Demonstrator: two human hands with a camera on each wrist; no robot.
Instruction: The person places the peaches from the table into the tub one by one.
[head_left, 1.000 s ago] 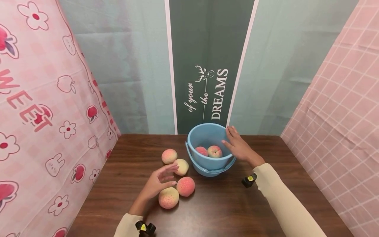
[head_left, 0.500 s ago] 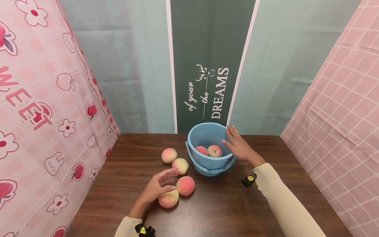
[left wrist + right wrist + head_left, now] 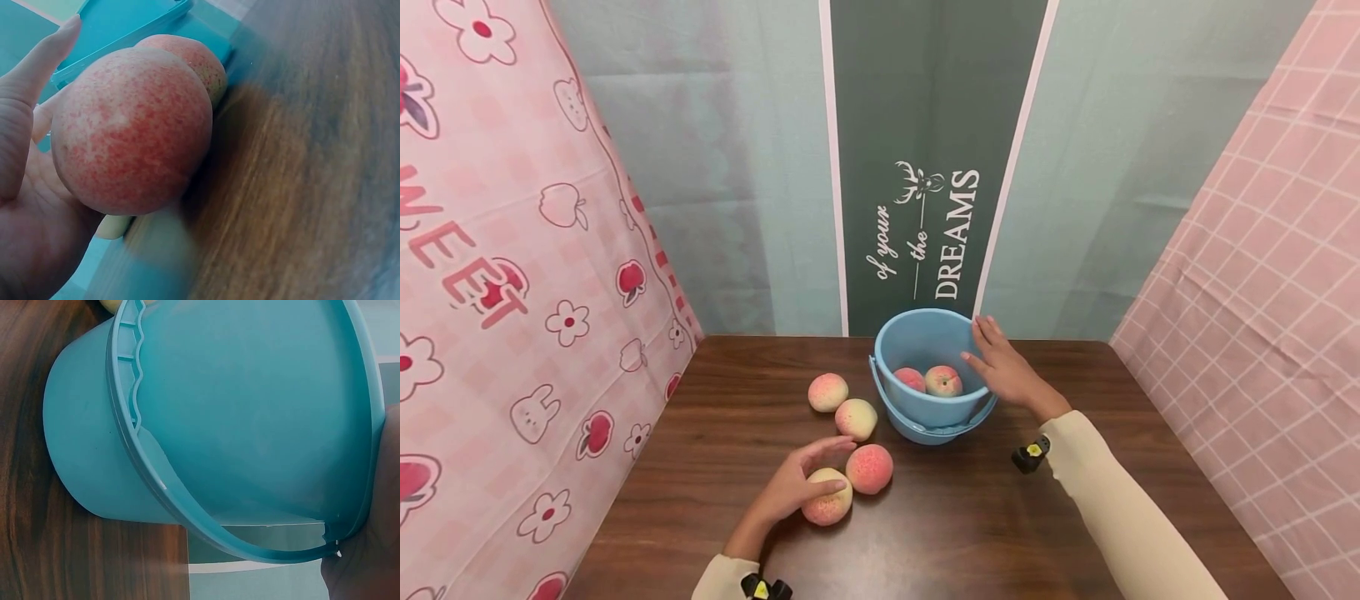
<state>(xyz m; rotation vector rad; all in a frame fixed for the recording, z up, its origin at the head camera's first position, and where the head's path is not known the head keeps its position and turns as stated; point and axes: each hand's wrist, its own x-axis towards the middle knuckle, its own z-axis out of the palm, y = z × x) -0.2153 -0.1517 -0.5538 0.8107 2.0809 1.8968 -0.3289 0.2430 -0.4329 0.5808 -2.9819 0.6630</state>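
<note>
My left hand [image 3: 793, 483] is around the nearest peach [image 3: 827, 505], its thumb across the top and its fingers extended along the far side. In the left wrist view this peach [image 3: 131, 131] is in front of the palm, and the fingers do not look closed on it. A redder peach [image 3: 870, 469] lies just to its right. My right hand [image 3: 1011, 367] rests with extended fingers on the right rim of a blue bucket [image 3: 925, 412]. Two peaches, one reddish [image 3: 910, 380] and one paler [image 3: 943, 382], lie inside the bucket.
Two more peaches, one pink and cream [image 3: 828, 392] and one paler [image 3: 856, 419], lie left of the bucket on the brown wooden table [image 3: 970, 517]. The bucket's handle [image 3: 942, 432] hangs down its front. Printed cloths hang behind and at both sides.
My left hand has moved back from the pale peach near the bucket and down over the nearest peach. My right hand has stayed on the bucket rim.
</note>
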